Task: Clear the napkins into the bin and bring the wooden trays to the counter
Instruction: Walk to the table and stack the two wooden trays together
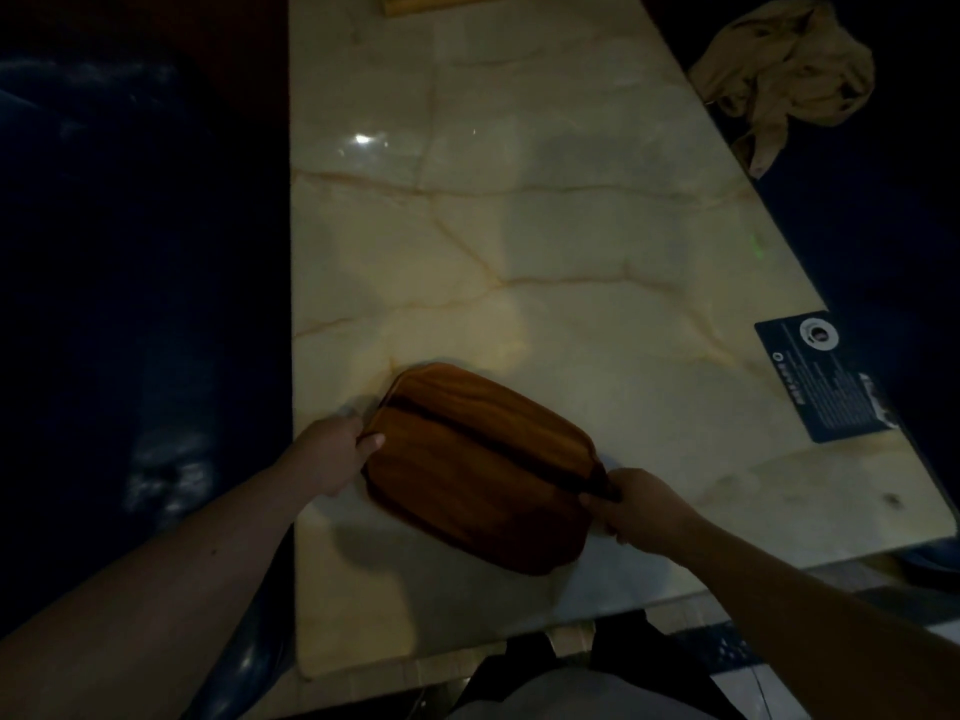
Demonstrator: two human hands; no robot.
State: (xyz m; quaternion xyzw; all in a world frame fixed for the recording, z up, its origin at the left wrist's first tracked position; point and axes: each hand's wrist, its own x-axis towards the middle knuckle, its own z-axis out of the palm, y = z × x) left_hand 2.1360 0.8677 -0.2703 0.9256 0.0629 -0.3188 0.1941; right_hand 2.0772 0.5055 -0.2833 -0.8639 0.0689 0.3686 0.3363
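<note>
Hands pinched opposite short edges: our left hand (332,454), right hand (636,504). Wooden tray (483,470), rounded rectangle with dark grain stripe, sat near end of glossy veined marble table (519,226).

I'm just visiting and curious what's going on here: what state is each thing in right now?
Wooden tray: empty, gripped at opposite ends.
Left hand: closed on the tray's rim.
Right hand: closed on the tray's other end.
Beige cloth: crumpled, beside the table.
Dark card: flat on marble table.
</note>
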